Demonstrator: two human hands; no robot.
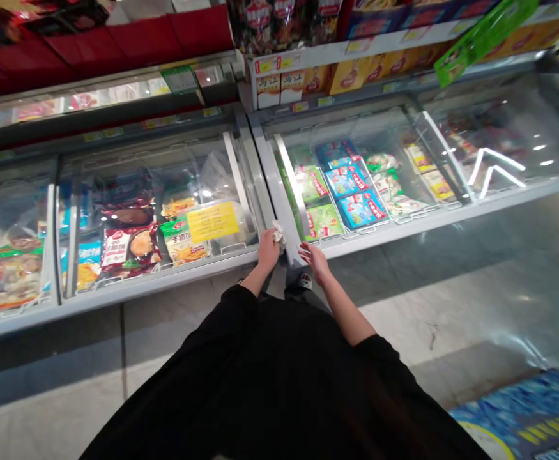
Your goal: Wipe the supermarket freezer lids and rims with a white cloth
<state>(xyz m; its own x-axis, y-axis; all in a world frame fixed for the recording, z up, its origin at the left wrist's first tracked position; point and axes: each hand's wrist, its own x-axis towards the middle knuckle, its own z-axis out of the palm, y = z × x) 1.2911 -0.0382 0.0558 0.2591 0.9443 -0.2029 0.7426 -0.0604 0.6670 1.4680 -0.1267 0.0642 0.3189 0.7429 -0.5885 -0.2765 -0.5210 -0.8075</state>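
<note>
My left hand (269,251) is closed around a crumpled white tissue (278,235), close to the front corner where two chest freezers meet. My right hand (314,259) hangs a little to the right, its fingers apart and nothing in it, by the front edge of the right freezer (394,229). Under that freezer's glass lie blue packets (361,208) and green packets (324,221). The left freezer (164,280) holds red and white bags (130,248) and a green and white bag (183,243). A yellow notice (213,222) is stuck on its glass.
Shelves of yellow boxes (353,75) run behind the freezers, with a green hanging sign (485,41) at the upper right. Red bins (140,41) stand at the upper left. A blue printed panel (533,409) rises from the floor (451,281) at the lower right.
</note>
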